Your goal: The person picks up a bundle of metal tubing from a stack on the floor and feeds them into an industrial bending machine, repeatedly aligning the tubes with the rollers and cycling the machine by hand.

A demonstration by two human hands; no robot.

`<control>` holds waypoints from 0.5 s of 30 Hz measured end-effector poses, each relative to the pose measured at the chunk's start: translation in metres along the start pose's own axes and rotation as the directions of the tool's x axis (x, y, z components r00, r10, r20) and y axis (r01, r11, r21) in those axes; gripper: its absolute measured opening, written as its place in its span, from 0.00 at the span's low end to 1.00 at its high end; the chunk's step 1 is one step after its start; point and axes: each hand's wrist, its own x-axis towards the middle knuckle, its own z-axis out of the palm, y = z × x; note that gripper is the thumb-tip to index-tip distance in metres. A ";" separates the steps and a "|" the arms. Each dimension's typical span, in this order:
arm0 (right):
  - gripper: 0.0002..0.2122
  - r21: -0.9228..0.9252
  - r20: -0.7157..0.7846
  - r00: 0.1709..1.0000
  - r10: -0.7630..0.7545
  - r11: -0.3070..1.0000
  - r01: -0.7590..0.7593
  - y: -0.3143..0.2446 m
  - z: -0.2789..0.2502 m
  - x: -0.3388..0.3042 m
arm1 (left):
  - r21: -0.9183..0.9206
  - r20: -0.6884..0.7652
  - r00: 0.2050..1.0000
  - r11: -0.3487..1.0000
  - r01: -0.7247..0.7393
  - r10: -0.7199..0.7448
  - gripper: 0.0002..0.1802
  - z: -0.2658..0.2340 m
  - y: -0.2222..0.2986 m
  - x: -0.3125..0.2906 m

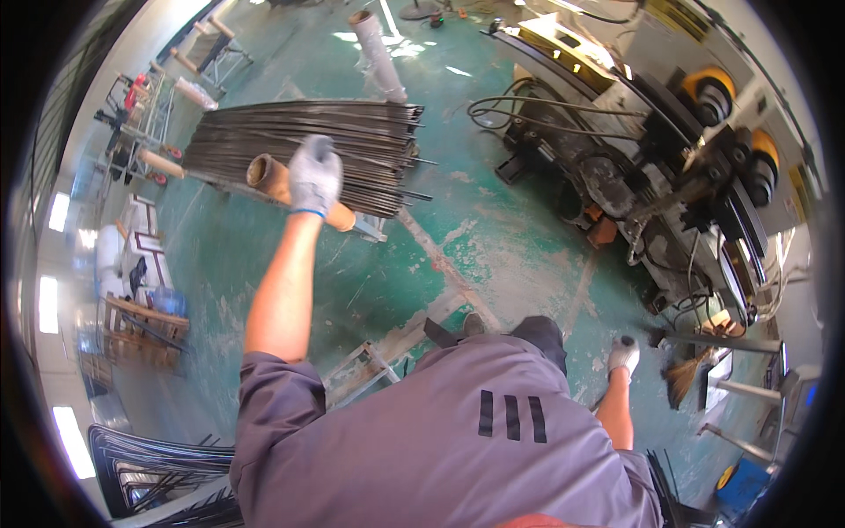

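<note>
The shirt [422, 458] is grey-mauve and short-sleeved, marked with three black parallel bars [512, 417]. The left glove [315, 180] is whitish and grey, its cuff [308, 212] edged blue; the right glove [624, 356] is whitish too. Trousers [540, 333] look dark.

Standing on scuffed green floor [396, 290]; facing long, thin, dark metal rods [290, 132] ahead-left, with brown cylindrical tube [275, 183] at their near side and grey wrapped cylinder [380, 60] beyond; having bulky dark metal machine [607, 176] on the right.
</note>
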 end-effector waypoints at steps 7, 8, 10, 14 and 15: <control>0.16 -0.117 0.208 0.929 -0.306 0.935 0.335 -0.277 0.101 0.045 | 0.648 -0.015 0.937 0.711 0.275 -0.349 0.24 -0.054 -0.148 0.088; 0.18 -0.125 0.268 0.898 -0.348 0.912 0.391 -0.321 0.129 0.040 | 0.678 0.004 0.925 0.681 0.277 -0.380 0.24 -0.048 -0.152 0.089; 0.22 -0.096 0.356 0.796 -0.490 0.828 0.552 -0.390 0.194 0.028 | 0.799 -0.033 0.932 0.551 0.241 -0.360 0.25 -0.033 -0.161 0.089; 0.35 0.051 0.480 0.593 -0.647 0.695 0.717 -0.543 0.323 -0.030 | 0.725 0.001 0.928 0.640 0.257 -0.373 0.23 -0.023 -0.187 0.125; 0.38 0.120 0.504 0.536 -0.677 0.670 0.732 -0.578 0.357 -0.044 | 0.731 0.005 0.918 0.628 0.267 -0.396 0.22 -0.026 -0.194 0.135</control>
